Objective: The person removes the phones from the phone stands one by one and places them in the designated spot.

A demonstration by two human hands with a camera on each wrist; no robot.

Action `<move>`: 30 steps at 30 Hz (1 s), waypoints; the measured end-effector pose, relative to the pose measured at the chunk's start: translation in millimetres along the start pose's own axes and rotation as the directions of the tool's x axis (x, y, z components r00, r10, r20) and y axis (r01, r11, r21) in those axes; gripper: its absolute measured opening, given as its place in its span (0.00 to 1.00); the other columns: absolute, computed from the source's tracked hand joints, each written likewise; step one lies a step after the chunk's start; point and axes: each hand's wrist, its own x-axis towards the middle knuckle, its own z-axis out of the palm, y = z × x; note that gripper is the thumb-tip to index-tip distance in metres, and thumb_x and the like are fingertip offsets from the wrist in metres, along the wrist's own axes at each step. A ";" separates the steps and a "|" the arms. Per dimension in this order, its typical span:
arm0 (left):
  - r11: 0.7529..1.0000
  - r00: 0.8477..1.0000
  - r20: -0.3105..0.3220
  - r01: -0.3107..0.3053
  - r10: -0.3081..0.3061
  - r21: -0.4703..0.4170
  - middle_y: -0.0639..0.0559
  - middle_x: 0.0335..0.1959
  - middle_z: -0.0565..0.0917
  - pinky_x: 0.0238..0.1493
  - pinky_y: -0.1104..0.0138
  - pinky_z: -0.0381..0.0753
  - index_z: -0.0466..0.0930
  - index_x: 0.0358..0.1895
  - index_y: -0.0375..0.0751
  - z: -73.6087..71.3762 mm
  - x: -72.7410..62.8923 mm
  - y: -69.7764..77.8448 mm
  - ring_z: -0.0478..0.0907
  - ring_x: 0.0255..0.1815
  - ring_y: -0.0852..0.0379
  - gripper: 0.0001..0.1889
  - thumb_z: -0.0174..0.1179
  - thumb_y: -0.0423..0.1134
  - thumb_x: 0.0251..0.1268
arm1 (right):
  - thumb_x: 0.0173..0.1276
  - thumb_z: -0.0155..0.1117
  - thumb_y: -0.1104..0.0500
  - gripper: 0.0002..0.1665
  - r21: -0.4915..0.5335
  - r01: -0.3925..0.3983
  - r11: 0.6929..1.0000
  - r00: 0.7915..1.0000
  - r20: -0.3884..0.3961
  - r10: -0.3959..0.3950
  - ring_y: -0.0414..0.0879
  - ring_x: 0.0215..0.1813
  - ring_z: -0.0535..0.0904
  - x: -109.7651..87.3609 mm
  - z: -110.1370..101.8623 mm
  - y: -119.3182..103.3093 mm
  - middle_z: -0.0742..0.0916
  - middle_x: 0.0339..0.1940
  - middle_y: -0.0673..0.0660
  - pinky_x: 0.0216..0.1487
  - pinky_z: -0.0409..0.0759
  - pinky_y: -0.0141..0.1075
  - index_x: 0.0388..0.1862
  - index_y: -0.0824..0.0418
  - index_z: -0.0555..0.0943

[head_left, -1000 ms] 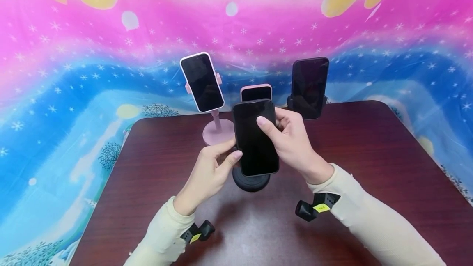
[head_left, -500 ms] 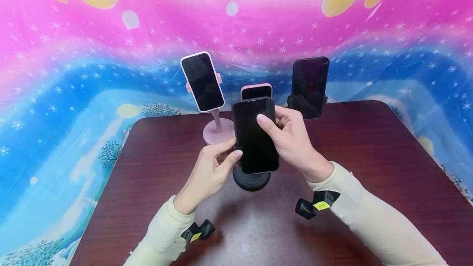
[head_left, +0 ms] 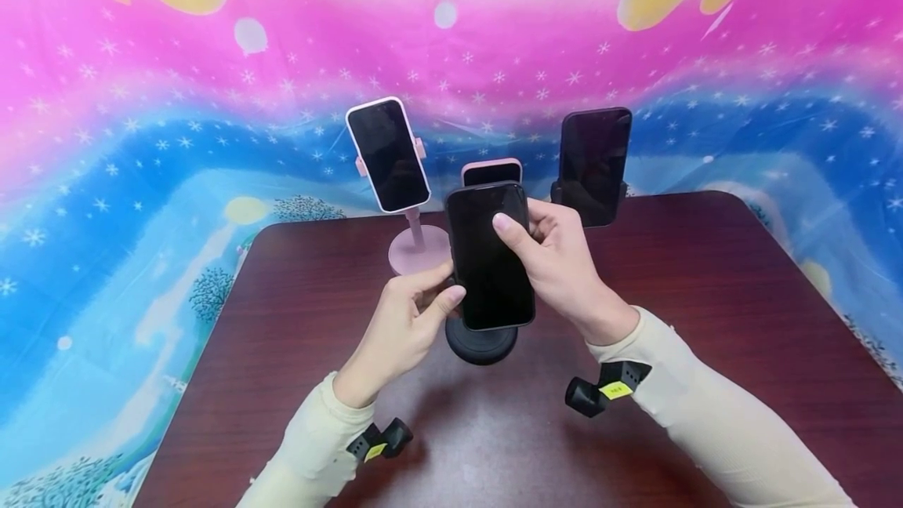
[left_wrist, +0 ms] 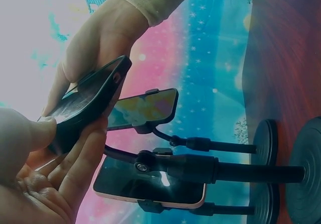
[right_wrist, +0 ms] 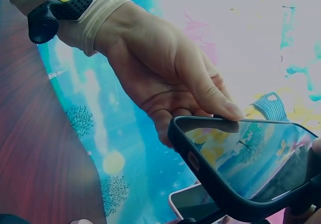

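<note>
Both hands hold a black-cased smartphone, screen up and tilted, above a round black stand base in the head view. My left hand pinches its lower left edge between thumb and fingers. With the thumb on the screen and the fingers behind, my right hand grips the upper right side. In the left wrist view a black phone stand has its jointed arm running behind the fingers. The holder at that arm's end is hidden, so I cannot tell whether the phone touches it.
Behind stand a white-cased phone on a pink stand, a pink-cased phone mostly hidden, and a dark phone in a black holder. They line the back of the brown table, before a patterned cloth.
The held phone has shifted very slightly up in the head view, its lower edge rising a little. Both hands keep the same grip.
</note>
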 end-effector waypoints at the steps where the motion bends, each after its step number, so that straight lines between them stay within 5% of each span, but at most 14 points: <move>1: 1.000 1.000 -0.001 -0.002 0.002 0.001 0.40 0.58 0.85 0.41 0.60 0.91 0.77 0.66 0.34 0.1 0.0 -0.1 0.87 0.34 0.57 0.21 0.59 0.31 0.73 | 0.77 0.59 0.60 0.16 0.003 -0.001 1.000 1.000 0.001 0.001 0.47 0.38 0.91 0.0 0.0 -0.1 0.92 0.35 0.47 0.40 0.91 0.42 0.56 0.69 0.82; 16: 0.999 1.000 -0.011 -0.001 0.001 0.049 0.43 0.58 0.86 0.44 0.68 0.89 0.78 0.66 0.36 1.1 -0.5 -2.5 0.86 0.39 0.62 0.20 0.60 0.33 0.73 | 0.78 0.59 0.60 0.17 0.025 -0.001 1.000 1.000 -0.003 0.001 0.47 0.39 0.91 1.0 0.3 -3.8 0.93 0.36 0.48 0.41 0.91 0.42 0.57 0.69 0.81; 30: 0.999 1.000 -0.013 0.020 -0.019 0.043 0.41 0.56 0.86 0.41 0.66 0.90 0.78 0.66 0.35 2.0 -1.5 -0.9 0.86 0.33 0.60 0.20 0.60 0.32 0.72 | 0.78 0.58 0.60 0.17 0.028 0.026 0.999 1.000 -0.015 -0.025 0.47 0.38 0.91 3.7 0.3 -5.7 0.93 0.36 0.48 0.40 0.91 0.42 0.57 0.69 0.82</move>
